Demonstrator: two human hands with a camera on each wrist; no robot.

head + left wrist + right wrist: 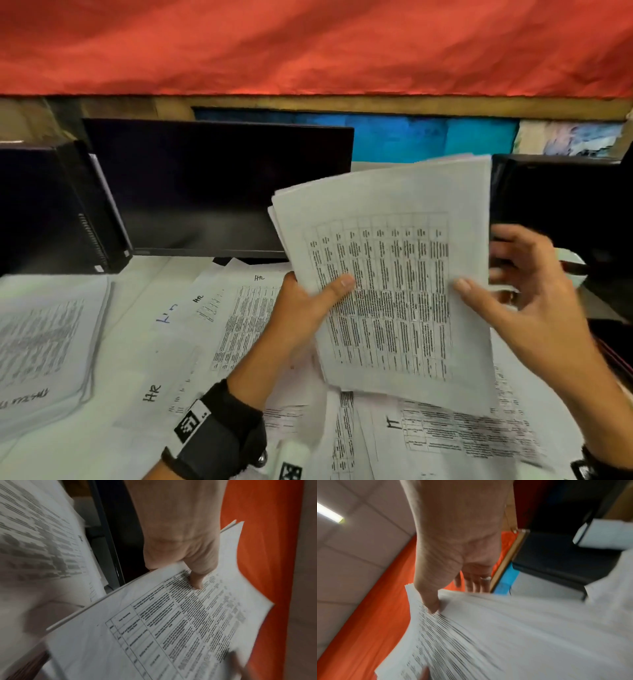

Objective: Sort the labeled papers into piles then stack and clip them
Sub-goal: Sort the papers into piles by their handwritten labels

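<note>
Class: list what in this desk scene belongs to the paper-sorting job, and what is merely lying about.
Belongs:
held sheaf of papers, gripped by left hand and right hand
HR sheets
IT sheet
stack at left

Lying about:
monitor
red cloth

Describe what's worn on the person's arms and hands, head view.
Left hand is bare; its wrist carries a black strap with a white square tag printed in a black block pattern. Right hand is also bare, with a black band and part of a similar tag at the frame edge. No sleeves visible.
</note>
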